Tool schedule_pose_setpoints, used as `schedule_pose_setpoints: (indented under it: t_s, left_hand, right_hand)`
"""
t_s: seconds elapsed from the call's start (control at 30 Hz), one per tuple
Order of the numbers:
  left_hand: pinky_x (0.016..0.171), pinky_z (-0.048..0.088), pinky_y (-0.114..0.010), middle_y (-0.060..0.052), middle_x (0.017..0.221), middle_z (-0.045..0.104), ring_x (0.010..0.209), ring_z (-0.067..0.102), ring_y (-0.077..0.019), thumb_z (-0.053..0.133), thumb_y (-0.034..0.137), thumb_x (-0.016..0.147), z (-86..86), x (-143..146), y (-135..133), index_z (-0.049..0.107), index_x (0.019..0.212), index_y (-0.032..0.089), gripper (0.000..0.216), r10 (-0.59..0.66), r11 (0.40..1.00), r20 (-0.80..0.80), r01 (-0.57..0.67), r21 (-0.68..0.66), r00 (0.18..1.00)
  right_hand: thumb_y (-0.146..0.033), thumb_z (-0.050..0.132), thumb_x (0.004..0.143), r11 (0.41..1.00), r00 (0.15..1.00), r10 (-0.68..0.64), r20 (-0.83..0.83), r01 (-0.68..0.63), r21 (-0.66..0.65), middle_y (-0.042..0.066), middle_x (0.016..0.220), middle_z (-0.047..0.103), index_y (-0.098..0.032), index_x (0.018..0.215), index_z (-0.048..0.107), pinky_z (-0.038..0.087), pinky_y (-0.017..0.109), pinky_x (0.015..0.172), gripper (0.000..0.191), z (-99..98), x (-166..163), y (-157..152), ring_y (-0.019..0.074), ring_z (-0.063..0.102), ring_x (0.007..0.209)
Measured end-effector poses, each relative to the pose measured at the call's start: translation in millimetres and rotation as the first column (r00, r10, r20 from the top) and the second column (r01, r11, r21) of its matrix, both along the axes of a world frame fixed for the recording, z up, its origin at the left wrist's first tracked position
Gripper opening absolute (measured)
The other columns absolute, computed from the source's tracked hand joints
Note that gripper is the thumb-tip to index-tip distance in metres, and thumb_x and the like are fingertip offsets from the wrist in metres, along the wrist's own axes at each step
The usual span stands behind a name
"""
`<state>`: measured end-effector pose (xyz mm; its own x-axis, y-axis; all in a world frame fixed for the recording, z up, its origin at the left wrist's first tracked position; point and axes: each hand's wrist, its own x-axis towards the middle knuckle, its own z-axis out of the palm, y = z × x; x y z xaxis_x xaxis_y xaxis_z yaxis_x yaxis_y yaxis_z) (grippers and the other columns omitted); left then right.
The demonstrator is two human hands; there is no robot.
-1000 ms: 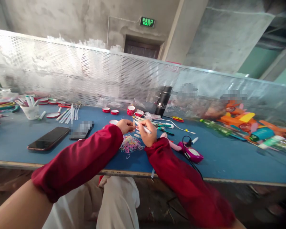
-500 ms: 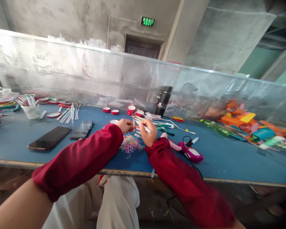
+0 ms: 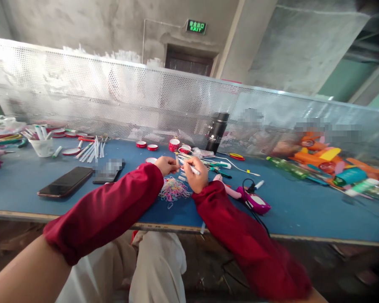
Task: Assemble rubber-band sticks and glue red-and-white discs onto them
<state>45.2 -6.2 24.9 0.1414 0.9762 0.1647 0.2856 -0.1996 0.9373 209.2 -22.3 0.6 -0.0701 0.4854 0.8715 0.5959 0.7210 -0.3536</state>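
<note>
My left hand (image 3: pixel 166 165) pinches a small, thin upright strip (image 3: pixel 177 158), pale with a tan part; its exact kind is too small to tell. Close beside it, my right hand (image 3: pixel 197 174) is closed around a white marker pen (image 3: pixel 194 170), whose far end points toward the strip. Whether the pen touches the strip I cannot tell. Below both hands lies a loose pile of colourful small rubber bands (image 3: pixel 173 190). Short white pieces (image 3: pixel 182 178) rest on the table between the hands.
Two phones (image 3: pixel 65 182) lie on the blue table (image 3: pixel 129 197) at left, near a white cup (image 3: pixel 41 147) of markers. Red-edged tape rolls (image 3: pixel 174 145), a black flask (image 3: pixel 217 133) and pliers (image 3: pixel 220 173) are behind my hands. A purple glue gun (image 3: pixel 255 203) with a cable sits right.
The view has shifted very slightly. Both hands keep nearly the same pose, with the strip and the marker pen still held.
</note>
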Motion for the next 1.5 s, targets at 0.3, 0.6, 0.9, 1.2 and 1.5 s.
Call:
schedule_pose_setpoints:
  t_s: [0.3, 0.6, 0.9, 1.2, 1.5]
  left_hand:
    - [0.066, 0.044, -0.029, -0.002, 0.058, 0.065, 0.076, 0.061, -0.0183, 0.075, 0.033, 0.075, -6.4, -1.0, 9.2, 0.066, 0.068, 0.02, 0.018, -0.057, 0.998, 0.01, 0.057, 0.037, 0.998]
    - [0.05, 0.037, -0.027, -0.001, 0.056, 0.063, 0.052, 0.053, -0.0128, 0.077, 0.034, 0.07, -13.5, -3.8, 21.1, 0.067, 0.063, 0.02, 0.019, -0.142, 0.989, 0.004, 0.142, 0.03, 0.99]
    - [0.048, 0.036, -0.02, 0.001, 0.056, 0.06, 0.049, 0.051, -0.0077, 0.075, 0.028, 0.073, -11.6, -0.6, 17.0, 0.066, 0.069, 0.013, 0.018, -0.183, 0.983, 0.09, 0.181, 0.032, 0.979]
    - [0.046, 0.035, -0.02, 0.0, 0.055, 0.06, 0.047, 0.048, -0.007, 0.075, 0.031, 0.072, -13.0, -1.7, 19.3, 0.066, 0.069, 0.012, 0.021, -0.186, 0.982, 0.057, 0.183, 0.051, 0.981]
    - [0.048, 0.037, -0.019, 0.0, 0.059, 0.061, 0.054, 0.056, -0.0089, 0.074, 0.028, 0.073, -12.4, -1.2, 19.6, 0.066, 0.071, 0.013, 0.018, -0.185, 0.982, 0.061, 0.183, 0.039, 0.981]
  right_hand:
    - [-0.029, 0.056, 0.089, 1.0, 1.0, -0.004, 0.019, 0.004, 0.027, 0.003, 0.076, 0.069, -0.023, 0.083, 0.061, 0.049, 0.032, 0.068, 0.01, -0.7, 0.9, 1.7, 0.02, 0.065, 0.073]
    - [-0.028, 0.057, 0.088, 0.999, 1.0, 0.006, 0.025, -0.007, 0.038, 0.003, 0.077, 0.07, -0.023, 0.083, 0.061, 0.049, 0.032, 0.07, 0.009, 1.0, -0.1, -0.8, 0.0204, 0.065, 0.075]
    - [-0.028, 0.056, 0.088, 0.999, 1.0, -0.02, 0.013, 0.02, 0.029, 0.003, 0.076, 0.069, -0.023, 0.083, 0.061, 0.049, 0.032, 0.068, 0.009, -0.9, 1.5, 2.6, 0.0203, 0.065, 0.074]
    - [-0.029, 0.057, 0.088, 0.999, 1.0, -0.002, 0.021, 0.001, 0.037, 0.003, 0.077, 0.07, -0.023, 0.084, 0.061, 0.049, 0.033, 0.07, 0.008, 0.2, 0.2, -0.4, 0.0211, 0.066, 0.076]
    - [-0.028, 0.056, 0.088, 1.0, 1.0, -0.017, 0.001, 0.017, 0.013, 0.003, 0.076, 0.069, -0.023, 0.085, 0.061, 0.05, 0.032, 0.068, 0.008, -0.1, 1.0, 1.5, 0.0203, 0.066, 0.073]
